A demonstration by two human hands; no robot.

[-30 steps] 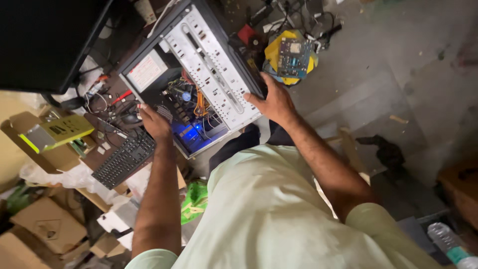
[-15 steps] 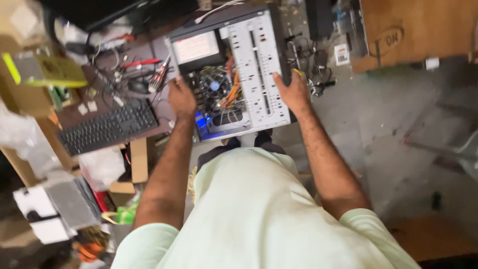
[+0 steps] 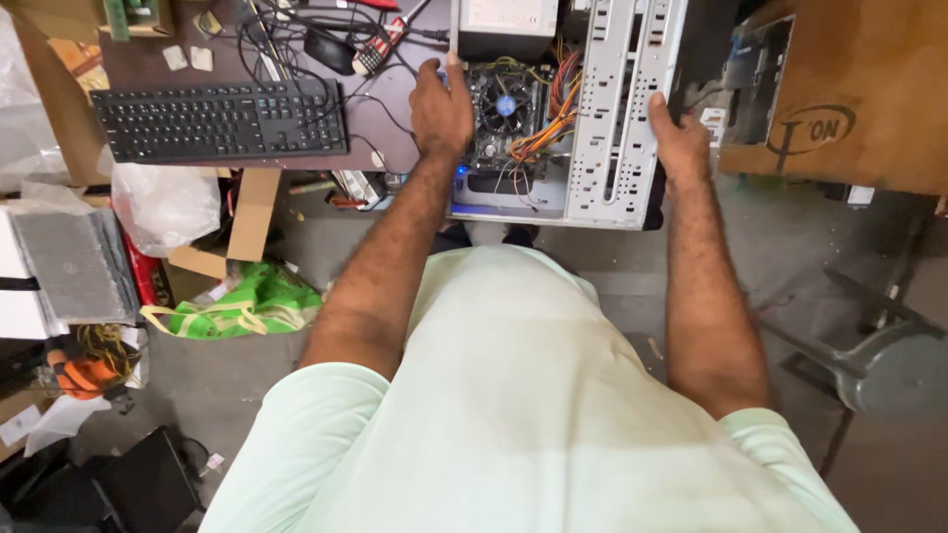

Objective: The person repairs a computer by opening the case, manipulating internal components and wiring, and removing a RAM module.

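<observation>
both hands (image 3: 441, 107) gripping open computer case (image 3: 622, 128), top cropped

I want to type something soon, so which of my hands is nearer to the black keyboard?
Left. The left hand grips the open computer case's left edge, a short way right of the black keyboard. The right hand holds the case's far right side.

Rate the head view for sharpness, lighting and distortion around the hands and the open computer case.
Head view: sharp on the left hand, right hand and open computer case; even, soft light without hard shadows; a blue glow inside the case; mild wide-angle bending at the edges; the shirt near the lens is slightly washed out.
</observation>
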